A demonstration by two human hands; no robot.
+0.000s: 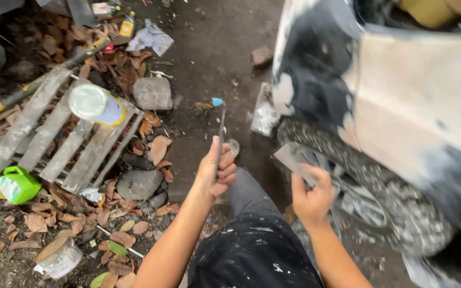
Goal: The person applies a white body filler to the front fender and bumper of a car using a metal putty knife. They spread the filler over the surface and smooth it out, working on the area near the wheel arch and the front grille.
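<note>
The left hand [215,172] is closed around a thin putty knife [220,136] pointing up over the dirt ground [209,48]. The right hand [310,194] grips a flat grey scraper [293,159] just beside the car's wheel [380,197].

Green jug [17,185], paint-speckled black trousers [254,256]

The car body [417,101] and tyre [401,213] are cut off at the right edge.

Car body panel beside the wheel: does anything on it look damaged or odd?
Yes. The pale car body panel above the dusty wheel is blotchy: dark bare-looking patches break up its cream coat, so the finish is uneven.
</note>
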